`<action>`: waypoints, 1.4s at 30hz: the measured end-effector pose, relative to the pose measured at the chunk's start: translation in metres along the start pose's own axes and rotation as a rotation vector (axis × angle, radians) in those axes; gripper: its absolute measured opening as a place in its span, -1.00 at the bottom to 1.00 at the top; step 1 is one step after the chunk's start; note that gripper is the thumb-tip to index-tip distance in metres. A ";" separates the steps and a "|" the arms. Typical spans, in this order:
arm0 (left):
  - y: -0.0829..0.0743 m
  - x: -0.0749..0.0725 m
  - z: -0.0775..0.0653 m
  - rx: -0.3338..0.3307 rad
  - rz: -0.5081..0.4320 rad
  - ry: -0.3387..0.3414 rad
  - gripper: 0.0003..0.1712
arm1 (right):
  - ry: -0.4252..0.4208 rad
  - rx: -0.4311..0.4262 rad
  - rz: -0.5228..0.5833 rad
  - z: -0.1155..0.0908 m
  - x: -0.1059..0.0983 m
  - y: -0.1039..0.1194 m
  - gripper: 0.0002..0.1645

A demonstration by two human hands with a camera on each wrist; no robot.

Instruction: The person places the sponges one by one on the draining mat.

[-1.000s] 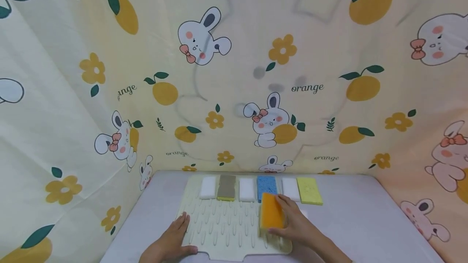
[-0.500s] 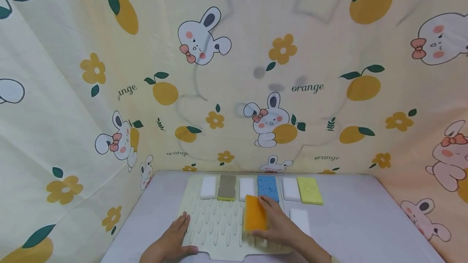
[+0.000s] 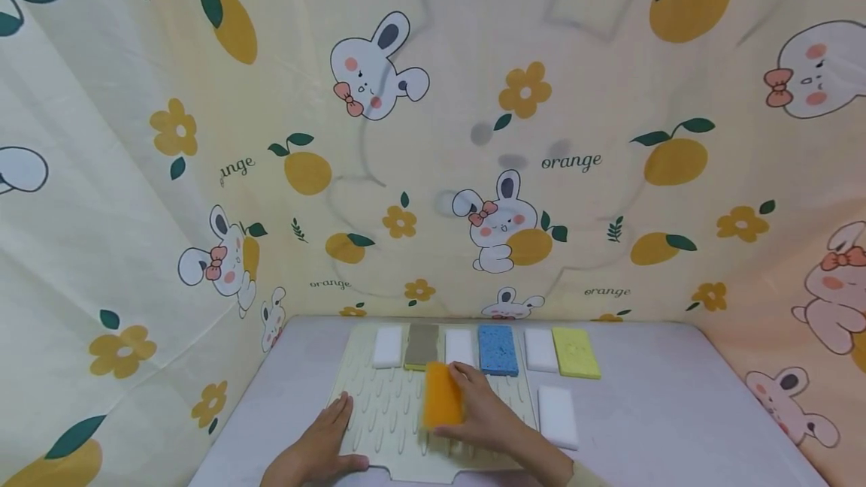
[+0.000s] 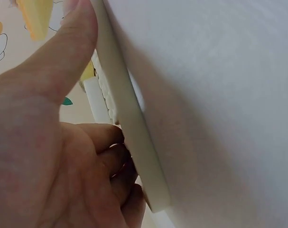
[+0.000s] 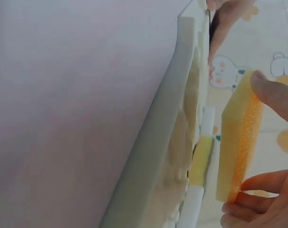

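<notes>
My right hand (image 3: 476, 408) pinches an orange-topped sponge (image 3: 442, 398) by its two ends. In the right wrist view the sponge shows a pale yellow body under the orange face, with a gap between it and the ribbed mat (image 3: 379, 412). That cream mat, notched at its front edge, lies on the table beneath. At the mat's left edge rests my left hand (image 3: 318, 442), fingers along the side and thumb near the front corner; it holds nothing else. A grey-brown sponge (image 3: 422, 344), a white sponge (image 3: 458, 346) and a blue sponge (image 3: 498, 349) lie along the mat's back.
Another white block (image 3: 389, 347) sits at the back left of the mat. Right of the mat, on the table (image 3: 649, 412), lie a white block (image 3: 540, 349), a yellow sponge (image 3: 576, 352) and a nearer white block (image 3: 558, 417). A printed curtain (image 3: 433, 134) surrounds the table.
My right hand has carried the orange sponge leftward over the mat, from its right side to the middle, uncovering the nearer white block. The left hand stays in place.
</notes>
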State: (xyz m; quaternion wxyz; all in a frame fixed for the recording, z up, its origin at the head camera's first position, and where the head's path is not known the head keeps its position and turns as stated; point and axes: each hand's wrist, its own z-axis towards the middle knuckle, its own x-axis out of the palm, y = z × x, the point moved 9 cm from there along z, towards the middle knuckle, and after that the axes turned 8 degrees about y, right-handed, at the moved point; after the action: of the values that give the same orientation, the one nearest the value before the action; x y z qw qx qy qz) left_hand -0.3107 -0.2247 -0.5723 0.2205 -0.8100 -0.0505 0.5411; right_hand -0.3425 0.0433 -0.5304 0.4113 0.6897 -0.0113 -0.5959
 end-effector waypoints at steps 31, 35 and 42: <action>0.007 0.004 0.005 -0.040 0.029 0.029 0.40 | 0.072 0.034 -0.014 0.048 0.040 0.045 0.38; 0.007 0.004 0.004 -0.022 0.030 0.025 0.39 | 0.092 0.040 -0.003 0.055 0.047 0.047 0.37; 0.005 0.003 0.003 -0.019 0.031 0.024 0.40 | 0.111 0.042 -0.019 0.064 0.054 0.052 0.38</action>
State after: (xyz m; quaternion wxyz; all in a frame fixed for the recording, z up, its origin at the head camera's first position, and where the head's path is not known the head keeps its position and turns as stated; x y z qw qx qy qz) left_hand -0.3129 -0.2275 -0.5783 0.2051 -0.8191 -0.0405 0.5342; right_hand -0.3557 -0.0533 -0.5410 0.3912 0.7303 0.0056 -0.5600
